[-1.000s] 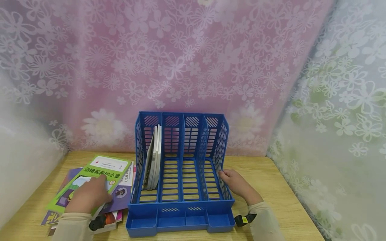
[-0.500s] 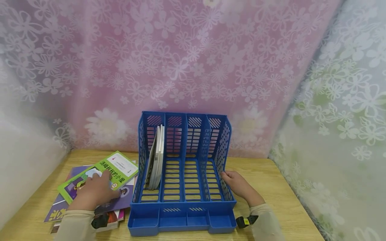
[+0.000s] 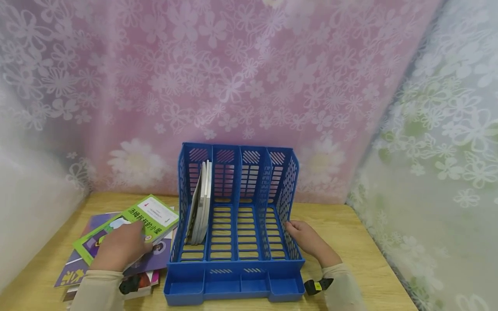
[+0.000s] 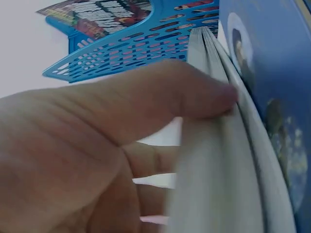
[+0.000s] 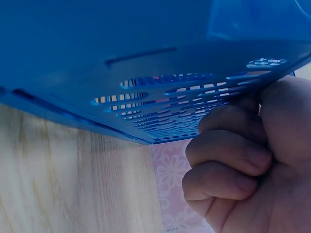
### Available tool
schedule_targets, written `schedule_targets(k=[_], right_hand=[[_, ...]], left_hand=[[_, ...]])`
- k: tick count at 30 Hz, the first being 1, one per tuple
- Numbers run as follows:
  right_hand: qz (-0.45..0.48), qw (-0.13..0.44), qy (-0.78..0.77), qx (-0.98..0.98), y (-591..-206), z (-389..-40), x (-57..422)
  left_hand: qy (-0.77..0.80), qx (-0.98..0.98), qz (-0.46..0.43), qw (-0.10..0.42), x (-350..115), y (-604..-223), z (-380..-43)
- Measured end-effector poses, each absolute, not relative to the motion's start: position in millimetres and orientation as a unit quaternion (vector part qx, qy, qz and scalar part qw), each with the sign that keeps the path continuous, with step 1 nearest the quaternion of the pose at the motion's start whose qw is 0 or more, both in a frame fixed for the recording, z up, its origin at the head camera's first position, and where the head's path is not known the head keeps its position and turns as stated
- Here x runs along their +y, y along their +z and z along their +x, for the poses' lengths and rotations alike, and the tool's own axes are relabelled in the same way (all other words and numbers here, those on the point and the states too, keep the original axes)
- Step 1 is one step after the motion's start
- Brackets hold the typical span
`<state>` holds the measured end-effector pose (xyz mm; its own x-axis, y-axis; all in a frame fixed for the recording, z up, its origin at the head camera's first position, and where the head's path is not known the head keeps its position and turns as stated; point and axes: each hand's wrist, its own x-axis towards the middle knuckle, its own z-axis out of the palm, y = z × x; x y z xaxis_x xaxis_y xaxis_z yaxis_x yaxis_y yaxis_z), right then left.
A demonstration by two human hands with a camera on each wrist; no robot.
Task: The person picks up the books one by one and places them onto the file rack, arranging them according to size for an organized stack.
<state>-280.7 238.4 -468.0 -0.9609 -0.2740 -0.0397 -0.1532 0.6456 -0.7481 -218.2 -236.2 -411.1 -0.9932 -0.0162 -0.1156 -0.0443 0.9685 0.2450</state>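
Note:
My left hand (image 3: 120,247) lies over a green paperback book (image 3: 157,216) on top of a stack, left of a blue file rack (image 3: 235,262). In the left wrist view the thumb (image 4: 199,92) presses on the page edges (image 4: 204,160), while the fingers reach over the cover's far side. Under the green book is a purple book (image 3: 153,261). My right hand (image 3: 305,237) grips the rack's right side wall; in the right wrist view its fingers (image 5: 226,150) are curled beside the slotted panel. Several thin books (image 3: 202,207) stand leaning in the rack's leftmost slot.
Shallow trays (image 3: 221,286) run along the rack's front. More books (image 3: 144,285) stick out beneath the stack near the left wrist. The wooden table (image 3: 334,216) is bounded by a floral curtain (image 3: 233,86) behind and pale patterned sheets at both sides.
The green book has turned clockwise on the stack, its top end now nearer the rack. My left fingers have drawn in over it. The right hand keeps its hold on the rack.

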Motion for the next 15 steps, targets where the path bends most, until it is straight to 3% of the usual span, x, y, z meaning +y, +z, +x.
schedule_targets(k=[5,15], right_hand=[[-0.126,0.072,-0.409,0.901,-467.4,-281.0,239.8],[-0.121,0.073,-0.406,0.903,-469.2,-281.7,241.4]], left_hand=[[0.126,0.992,0.002,0.010,-239.8,-403.1,-217.2],[0.102,0.994,-0.010,0.036,-212.2,-410.5,-217.4]])
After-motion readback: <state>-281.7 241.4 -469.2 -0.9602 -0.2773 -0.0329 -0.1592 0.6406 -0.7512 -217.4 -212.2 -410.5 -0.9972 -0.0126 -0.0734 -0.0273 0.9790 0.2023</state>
